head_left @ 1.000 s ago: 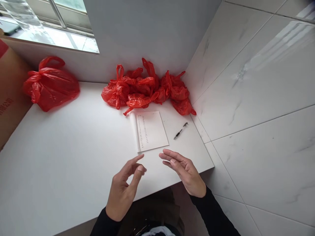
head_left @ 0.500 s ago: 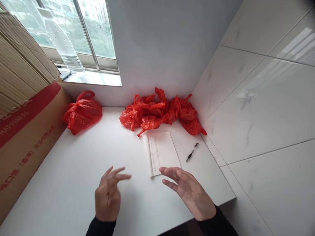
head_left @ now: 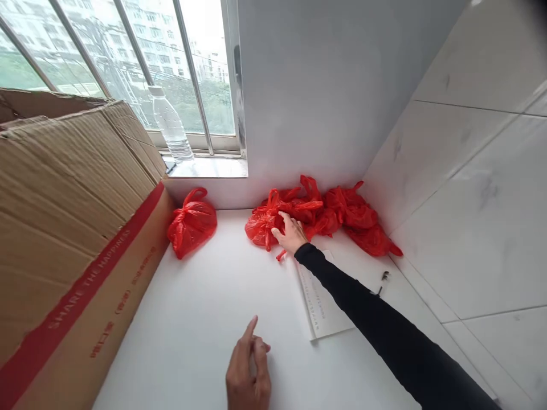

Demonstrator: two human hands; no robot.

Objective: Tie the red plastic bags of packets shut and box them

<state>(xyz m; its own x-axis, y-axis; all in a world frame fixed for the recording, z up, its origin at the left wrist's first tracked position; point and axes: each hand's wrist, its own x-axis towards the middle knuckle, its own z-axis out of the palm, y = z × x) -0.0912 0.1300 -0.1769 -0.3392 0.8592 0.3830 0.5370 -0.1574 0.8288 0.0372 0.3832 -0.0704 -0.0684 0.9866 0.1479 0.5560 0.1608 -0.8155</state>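
Note:
My right hand (head_left: pixel 291 232) is stretched out over the white table (head_left: pixel 192 319), thumb and fingers apart, at the front of a row of knotted red plastic bags. Its fingertips are at the leftmost bag of that row (head_left: pixel 258 225); whether they touch it I cannot tell. Low in the view, my left hand (head_left: pixel 249 370) hovers above the tabletop with its index finger pointing forward and the others partly bent, holding nothing. An open notebook (head_left: pixel 322 307) with printed lines lies under my right forearm, which hides part of it. What the bags contain is hidden.
A single red bag (head_left: pixel 193 222) sits at the back left beside a large cardboard box (head_left: pixel 128 267). On the windowsill stands a clear water bottle (head_left: pixel 170 125). A pen (head_left: pixel 384 276), partly covered by my sleeve, lies near the tiled right wall (head_left: pixel 478 228).
My right hand has reached forward from above the notebook to the red bags. My left hand stays low. The camera view has shifted, so the scene sits further right and lower.

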